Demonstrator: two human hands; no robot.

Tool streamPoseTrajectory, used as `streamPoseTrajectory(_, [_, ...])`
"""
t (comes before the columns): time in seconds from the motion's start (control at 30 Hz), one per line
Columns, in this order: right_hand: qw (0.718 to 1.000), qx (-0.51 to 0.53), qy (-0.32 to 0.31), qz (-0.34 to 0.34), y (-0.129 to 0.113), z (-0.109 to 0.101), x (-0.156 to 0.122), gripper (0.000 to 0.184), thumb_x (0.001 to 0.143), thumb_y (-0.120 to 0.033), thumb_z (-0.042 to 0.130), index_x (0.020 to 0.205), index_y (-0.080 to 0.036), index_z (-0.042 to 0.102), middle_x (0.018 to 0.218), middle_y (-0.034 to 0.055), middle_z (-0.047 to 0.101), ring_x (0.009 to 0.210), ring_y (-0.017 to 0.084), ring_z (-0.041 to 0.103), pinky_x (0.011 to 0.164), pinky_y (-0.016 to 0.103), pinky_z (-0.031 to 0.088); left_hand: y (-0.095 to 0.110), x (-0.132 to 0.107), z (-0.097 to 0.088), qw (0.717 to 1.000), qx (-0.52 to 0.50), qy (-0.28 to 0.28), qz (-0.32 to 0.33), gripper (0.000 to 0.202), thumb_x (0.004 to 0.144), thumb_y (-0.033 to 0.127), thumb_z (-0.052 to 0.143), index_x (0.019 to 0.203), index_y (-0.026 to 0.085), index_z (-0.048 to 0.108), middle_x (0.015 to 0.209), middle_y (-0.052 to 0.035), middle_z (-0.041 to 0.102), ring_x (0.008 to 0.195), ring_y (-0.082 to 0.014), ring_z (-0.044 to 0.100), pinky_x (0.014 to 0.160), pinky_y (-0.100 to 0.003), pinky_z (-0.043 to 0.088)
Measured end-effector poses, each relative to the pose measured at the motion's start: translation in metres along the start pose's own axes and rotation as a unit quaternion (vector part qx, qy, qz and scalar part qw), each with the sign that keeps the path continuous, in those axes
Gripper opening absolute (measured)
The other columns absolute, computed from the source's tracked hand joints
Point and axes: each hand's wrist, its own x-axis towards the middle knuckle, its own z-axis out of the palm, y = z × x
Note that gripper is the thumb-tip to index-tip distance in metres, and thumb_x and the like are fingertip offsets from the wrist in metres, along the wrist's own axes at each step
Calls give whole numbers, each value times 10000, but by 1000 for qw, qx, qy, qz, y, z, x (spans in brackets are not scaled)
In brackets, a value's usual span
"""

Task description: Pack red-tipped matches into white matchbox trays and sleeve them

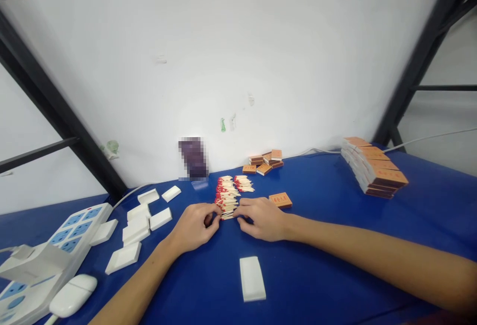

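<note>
Red-tipped matches [227,196] lie in a tall pile on the blue tabletop, heads toward the left, with a smaller pile of matches [244,183] beside it at the back right. My left hand [197,223] curls its thumb and fingertips against the head ends of the nearest matches. Facing it, my right hand [263,218] has its fingers bent onto the plain ends of those same matches, which still lie on the table. An orange matchbox sleeve [280,200] rests just behind my right hand. Closer to me lies a white matchbox tray [253,279].
Several white trays [137,225] are scattered on the left, near a power strip [70,235] and a white earbud case [73,295]. Orange matchboxes [264,162] are heaped by the wall. A wrapped stack of matchboxes [374,168] stands right. A pixelated dark object [194,158] leans against the wall.
</note>
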Motion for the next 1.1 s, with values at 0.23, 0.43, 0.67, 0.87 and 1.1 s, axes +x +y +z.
streamPoseTrajectory(0.23, [999,27,19,-16,2,4,-2,183,847,-185,553,917,-203,720,845,7,666,704,124,567,608,246,345,-2,-2,0,1000,0,-2,5,141,854,194,514,824,186,652,589,32,514,550,-112,481,578,-233,364])
streamPoseTrajectory(0.43, [998,36,41,-7,1,4,-1,138,820,-172,576,876,-191,700,812,-5,654,671,109,537,597,237,323,-1,-2,-3,1000,10,-1,15,142,842,170,507,817,178,646,598,33,514,546,-106,462,588,-233,355])
streamPoseTrajectory(0.67, [999,47,26,1,2,4,0,94,815,-170,578,835,-195,666,812,-12,634,699,108,530,604,232,305,-2,-3,-5,1000,3,-14,2,133,808,132,510,798,174,636,578,47,478,517,-92,433,570,-224,339])
streamPoseTrajectory(0.87, [998,66,18,4,2,3,1,61,824,-166,580,795,-186,630,758,-24,583,661,96,470,597,227,283,-1,-3,-5,999,-10,-31,0,122,811,140,528,809,178,643,574,59,436,509,-82,415,553,-214,324])
streamPoseTrajectory(1.1, [997,80,10,1,3,3,2,67,838,-176,582,777,-187,607,735,-33,561,656,97,448,605,233,283,0,-4,-5,999,-11,-30,-1,100,824,160,537,802,179,633,570,62,437,509,-79,420,556,-208,326])
